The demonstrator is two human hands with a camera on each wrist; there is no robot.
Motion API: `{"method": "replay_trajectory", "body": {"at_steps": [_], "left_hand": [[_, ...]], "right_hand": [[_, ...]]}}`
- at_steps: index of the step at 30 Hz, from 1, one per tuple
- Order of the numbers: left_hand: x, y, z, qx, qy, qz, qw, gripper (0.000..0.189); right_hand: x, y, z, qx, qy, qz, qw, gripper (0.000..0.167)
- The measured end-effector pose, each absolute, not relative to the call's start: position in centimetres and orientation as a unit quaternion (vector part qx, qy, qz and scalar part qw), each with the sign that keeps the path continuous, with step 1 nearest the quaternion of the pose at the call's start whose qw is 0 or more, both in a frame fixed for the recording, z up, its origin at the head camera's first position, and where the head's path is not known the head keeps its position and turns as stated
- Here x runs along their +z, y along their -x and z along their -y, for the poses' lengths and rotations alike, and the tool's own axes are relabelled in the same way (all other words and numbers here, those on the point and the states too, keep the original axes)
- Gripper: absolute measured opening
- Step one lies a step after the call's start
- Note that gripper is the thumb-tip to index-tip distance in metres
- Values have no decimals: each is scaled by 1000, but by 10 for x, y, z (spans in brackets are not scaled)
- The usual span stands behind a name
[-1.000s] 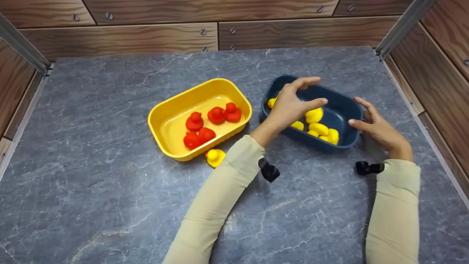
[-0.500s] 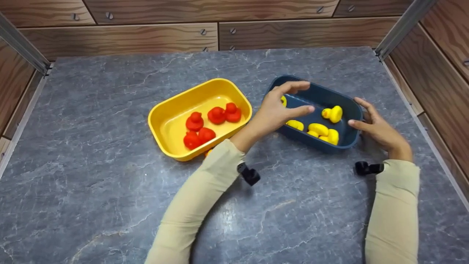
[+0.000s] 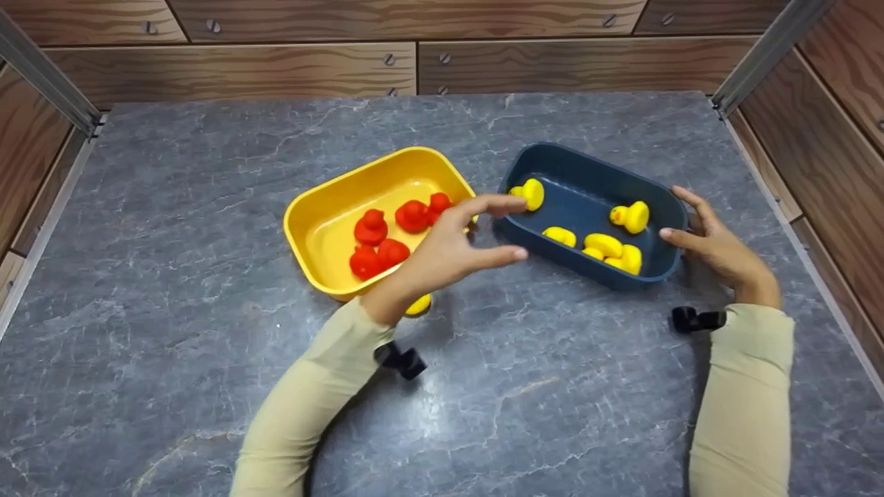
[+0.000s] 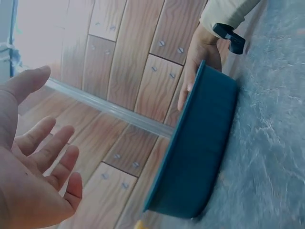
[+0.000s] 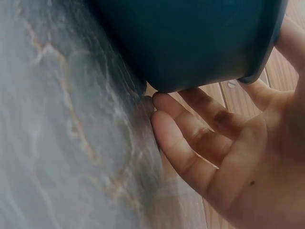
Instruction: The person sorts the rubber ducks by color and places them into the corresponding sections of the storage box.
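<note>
My left hand (image 3: 445, 250) is held over the front right part of the yellow bin (image 3: 311, 207), thumb and fingers apart with nothing between them. Several red rubber ducks (image 3: 371, 228) lie in that bin, partly covered by the hand. Below my wrist, a yellow rubber duck (image 3: 419, 305) shows on the tabletop beside the yellow bin. My right hand (image 3: 725, 248) holds the right end of the dark blue bin (image 3: 594, 169), thumb at the rim and fingers along the outer wall (image 5: 190, 43). Several yellow rubber ducks (image 3: 630, 217) sit inside it.
Both bins stand on a grey marble-patterned table (image 3: 207, 386). Wood-patterned panels (image 3: 228, 69) enclose the back and sides, with metal posts at the corners. A small black camera (image 3: 400, 360) is strapped to my left wrist.
My left hand has moved left and toward me, out of the blue bin. A yellow duck has shifted to the right within that bin. The right hand stays at the bin's end.
</note>
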State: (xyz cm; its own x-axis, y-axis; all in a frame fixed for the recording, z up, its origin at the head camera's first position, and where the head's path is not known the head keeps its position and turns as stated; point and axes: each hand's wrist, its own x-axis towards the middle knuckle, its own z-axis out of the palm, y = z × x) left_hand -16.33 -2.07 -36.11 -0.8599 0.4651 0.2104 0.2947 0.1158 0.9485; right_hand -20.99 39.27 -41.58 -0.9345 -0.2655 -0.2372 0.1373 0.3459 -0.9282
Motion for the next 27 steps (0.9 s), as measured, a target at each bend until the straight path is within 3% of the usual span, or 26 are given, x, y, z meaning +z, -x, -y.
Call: {"method": "replay_trajectory", "body": {"at_steps": [7, 15, 27], "left_hand": [[-366, 142, 52, 582, -271, -765, 59, 55], [-374, 129, 99, 444, -292, -846, -40, 65], [-390, 113, 136, 360, -256, -897, 5, 69]], "right_hand": [[-416, 209, -394, -568, 33, -803, 176, 77], [-415, 210, -394, -562, 32, -807, 177, 77], [-417, 209, -392, -583, 48, -791, 178, 77]]}}
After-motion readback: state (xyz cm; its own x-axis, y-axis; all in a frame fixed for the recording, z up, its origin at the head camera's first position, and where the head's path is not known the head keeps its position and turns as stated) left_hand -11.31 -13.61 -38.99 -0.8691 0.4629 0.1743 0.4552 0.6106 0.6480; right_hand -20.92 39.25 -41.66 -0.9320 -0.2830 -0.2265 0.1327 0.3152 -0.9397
